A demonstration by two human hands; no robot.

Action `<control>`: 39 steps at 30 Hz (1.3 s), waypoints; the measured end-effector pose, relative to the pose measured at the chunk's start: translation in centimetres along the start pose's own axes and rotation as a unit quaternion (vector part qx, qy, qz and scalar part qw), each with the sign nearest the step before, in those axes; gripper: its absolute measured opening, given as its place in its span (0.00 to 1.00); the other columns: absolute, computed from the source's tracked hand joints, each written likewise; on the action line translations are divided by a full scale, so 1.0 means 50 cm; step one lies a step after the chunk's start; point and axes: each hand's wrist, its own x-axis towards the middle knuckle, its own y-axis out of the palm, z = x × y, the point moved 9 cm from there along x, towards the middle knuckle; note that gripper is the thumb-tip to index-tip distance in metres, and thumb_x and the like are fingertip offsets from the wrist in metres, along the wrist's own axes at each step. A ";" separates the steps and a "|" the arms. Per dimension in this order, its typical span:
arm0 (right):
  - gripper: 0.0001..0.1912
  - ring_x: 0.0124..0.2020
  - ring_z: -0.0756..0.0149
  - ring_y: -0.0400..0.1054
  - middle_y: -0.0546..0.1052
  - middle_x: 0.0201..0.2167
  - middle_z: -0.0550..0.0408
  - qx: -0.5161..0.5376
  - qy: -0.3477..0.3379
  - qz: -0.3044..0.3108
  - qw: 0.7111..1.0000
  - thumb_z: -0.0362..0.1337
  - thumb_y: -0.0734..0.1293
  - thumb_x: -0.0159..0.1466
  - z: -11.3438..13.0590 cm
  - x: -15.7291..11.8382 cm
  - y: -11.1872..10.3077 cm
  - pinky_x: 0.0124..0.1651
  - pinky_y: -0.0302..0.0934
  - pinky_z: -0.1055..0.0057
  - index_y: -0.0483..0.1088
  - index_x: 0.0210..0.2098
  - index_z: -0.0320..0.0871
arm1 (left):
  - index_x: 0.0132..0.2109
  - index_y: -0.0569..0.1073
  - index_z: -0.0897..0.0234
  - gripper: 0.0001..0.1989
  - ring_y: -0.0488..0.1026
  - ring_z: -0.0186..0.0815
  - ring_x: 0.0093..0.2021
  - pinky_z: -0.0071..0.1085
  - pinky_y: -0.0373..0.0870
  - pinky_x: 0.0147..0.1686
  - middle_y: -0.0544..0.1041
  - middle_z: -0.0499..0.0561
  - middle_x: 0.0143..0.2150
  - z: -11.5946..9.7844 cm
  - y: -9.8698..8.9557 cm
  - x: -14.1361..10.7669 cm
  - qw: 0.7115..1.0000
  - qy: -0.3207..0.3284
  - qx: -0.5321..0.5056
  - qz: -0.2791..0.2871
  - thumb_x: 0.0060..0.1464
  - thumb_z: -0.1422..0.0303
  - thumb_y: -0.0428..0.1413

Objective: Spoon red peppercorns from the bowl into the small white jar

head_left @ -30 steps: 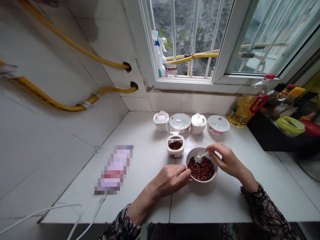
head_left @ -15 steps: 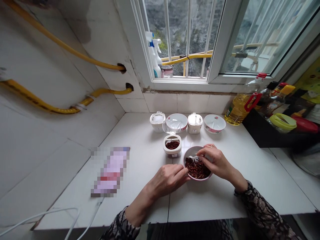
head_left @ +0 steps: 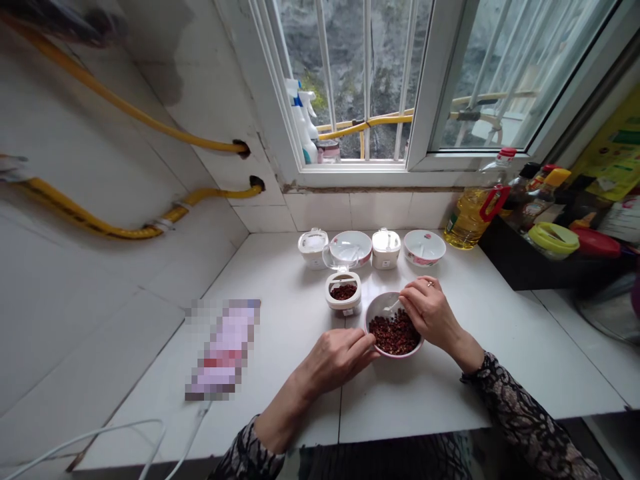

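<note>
A bowl (head_left: 373, 308) with a pink rim stands on the white tiled counter, partly filled with dark red dried bits (head_left: 395, 333). My left hand (head_left: 343, 357) grips the bowl's left edge between thumb and fingers. Over the right side of the bowl, my right hand (head_left: 430, 313) is closed on a small white spoon (head_left: 393, 307), whose visible part lies inside the bowl. Just behind and left of the bowl is an open jar (head_left: 343, 293) holding similar dark red bits, its clear lid raised.
Behind stand two white-lidded jars (head_left: 313, 249) (head_left: 386, 249) and two flowered bowls (head_left: 351, 249) (head_left: 425, 248). An oil bottle (head_left: 467, 217) and a black box of condiments (head_left: 505, 257) are at right. A blurred purple object (head_left: 227, 347) and white cable (head_left: 187, 440) lie left.
My right hand has risen slightly, and the spoon has moved from flat among the bits to a more tilted position. The view has shifted a little.
</note>
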 end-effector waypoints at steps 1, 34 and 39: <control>0.13 0.33 0.63 0.68 0.76 0.29 0.53 -0.029 -0.008 0.002 1.000 0.33 0.58 0.72 0.002 0.001 -0.001 0.52 0.56 0.60 0.70 0.32 0.43 | 0.41 0.69 0.65 0.11 0.70 0.30 0.24 0.26 0.66 0.22 0.73 0.48 0.28 0.000 0.000 0.000 1.000 0.000 -0.002 0.001 0.70 0.65 0.47; 0.19 0.33 0.63 0.66 0.72 0.22 0.56 0.086 0.091 0.003 0.992 0.35 0.62 0.69 -0.031 -0.001 0.012 0.44 0.57 0.63 0.64 0.21 0.44 | 0.43 0.69 0.66 0.09 0.73 0.33 0.24 0.27 0.67 0.22 0.75 0.49 0.29 -0.009 -0.005 0.000 1.000 0.009 0.002 -0.014 0.69 0.66 0.48; 0.18 0.35 0.62 0.67 0.73 0.25 0.54 0.084 0.051 0.035 0.995 0.35 0.62 0.69 -0.002 0.002 0.020 0.45 0.58 0.63 0.66 0.22 0.44 | 0.43 0.70 0.66 0.07 0.75 0.32 0.26 0.26 0.69 0.24 0.76 0.50 0.30 -0.014 -0.009 -0.002 0.999 0.015 0.003 -0.035 0.68 0.68 0.49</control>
